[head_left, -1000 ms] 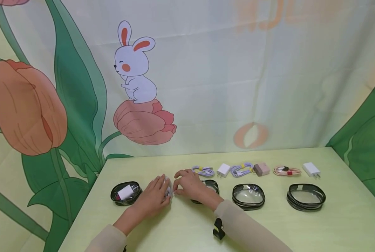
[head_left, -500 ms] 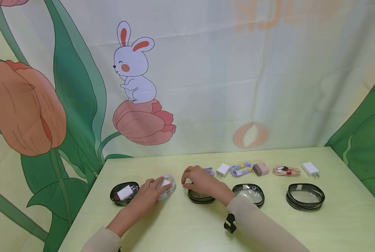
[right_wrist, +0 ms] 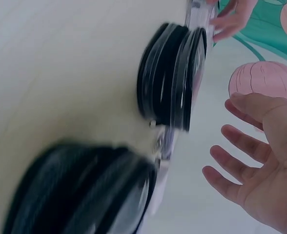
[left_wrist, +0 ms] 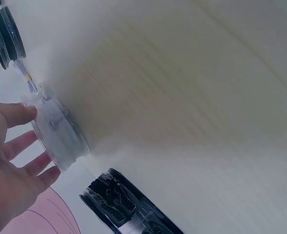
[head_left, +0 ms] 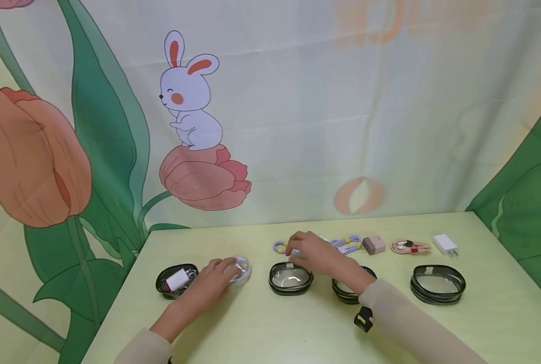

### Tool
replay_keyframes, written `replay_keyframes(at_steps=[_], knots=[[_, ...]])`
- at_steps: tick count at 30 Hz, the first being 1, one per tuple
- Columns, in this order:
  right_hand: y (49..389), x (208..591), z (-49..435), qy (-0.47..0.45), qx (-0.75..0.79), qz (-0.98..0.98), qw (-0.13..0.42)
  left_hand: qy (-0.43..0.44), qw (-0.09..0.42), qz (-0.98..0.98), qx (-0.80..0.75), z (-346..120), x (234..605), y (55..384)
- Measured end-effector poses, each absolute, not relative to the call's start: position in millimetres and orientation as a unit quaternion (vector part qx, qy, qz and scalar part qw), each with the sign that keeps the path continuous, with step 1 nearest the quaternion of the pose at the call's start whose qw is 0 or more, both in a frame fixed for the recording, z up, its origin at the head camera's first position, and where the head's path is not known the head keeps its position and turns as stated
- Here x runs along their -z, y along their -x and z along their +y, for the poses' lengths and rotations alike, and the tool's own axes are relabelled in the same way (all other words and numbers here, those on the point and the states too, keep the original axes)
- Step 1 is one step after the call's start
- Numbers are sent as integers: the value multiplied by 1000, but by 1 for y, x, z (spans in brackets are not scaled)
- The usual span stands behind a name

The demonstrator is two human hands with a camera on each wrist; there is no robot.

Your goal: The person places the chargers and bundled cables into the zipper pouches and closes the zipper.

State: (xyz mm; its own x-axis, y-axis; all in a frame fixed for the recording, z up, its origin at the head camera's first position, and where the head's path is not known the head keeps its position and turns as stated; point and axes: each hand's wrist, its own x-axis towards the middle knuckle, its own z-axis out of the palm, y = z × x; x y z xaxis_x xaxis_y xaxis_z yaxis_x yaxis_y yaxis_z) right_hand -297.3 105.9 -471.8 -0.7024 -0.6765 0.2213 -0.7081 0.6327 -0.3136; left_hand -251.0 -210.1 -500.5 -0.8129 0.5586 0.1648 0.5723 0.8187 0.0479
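Observation:
In the head view my left hand (head_left: 213,283) rests on a small clear round case (head_left: 243,271) with pale contents. The left wrist view shows its thumb and fingertips touching the lid side of that clear case (left_wrist: 60,129). My right hand (head_left: 317,254) is raised above the back rim of a black-edged clear-lidded case (head_left: 290,279), near a lilac cable bundle (head_left: 279,247). Its fingers are loosely bent and hold nothing in the right wrist view. A white charger behind the right hand is mostly hidden.
At left lies a black-edged case (head_left: 176,281) holding a white charger. Two more black cases (head_left: 437,284) stand to the right. Along the back are another lilac cable (head_left: 352,244), a pink charger (head_left: 374,245), a pink cable (head_left: 410,246) and a white charger (head_left: 445,244).
My right hand has left the clear case and moved right, past the nearest black case. My left hand has drawn back slightly, uncovering more of the clear case.

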Motion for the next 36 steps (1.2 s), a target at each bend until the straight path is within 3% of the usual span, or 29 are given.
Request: replay_keyframes(at_steps=[13,23,36], knots=[[293,465,141,-358,-191,-913,46,298,86,-950,46,-199,493,251],[287,470,157,-326,-204,-922,40,356,120,-925,63,-176,487,247],[280,475,165,-319,-201,-925,45,393,88,-913,68,-150,483,246]])
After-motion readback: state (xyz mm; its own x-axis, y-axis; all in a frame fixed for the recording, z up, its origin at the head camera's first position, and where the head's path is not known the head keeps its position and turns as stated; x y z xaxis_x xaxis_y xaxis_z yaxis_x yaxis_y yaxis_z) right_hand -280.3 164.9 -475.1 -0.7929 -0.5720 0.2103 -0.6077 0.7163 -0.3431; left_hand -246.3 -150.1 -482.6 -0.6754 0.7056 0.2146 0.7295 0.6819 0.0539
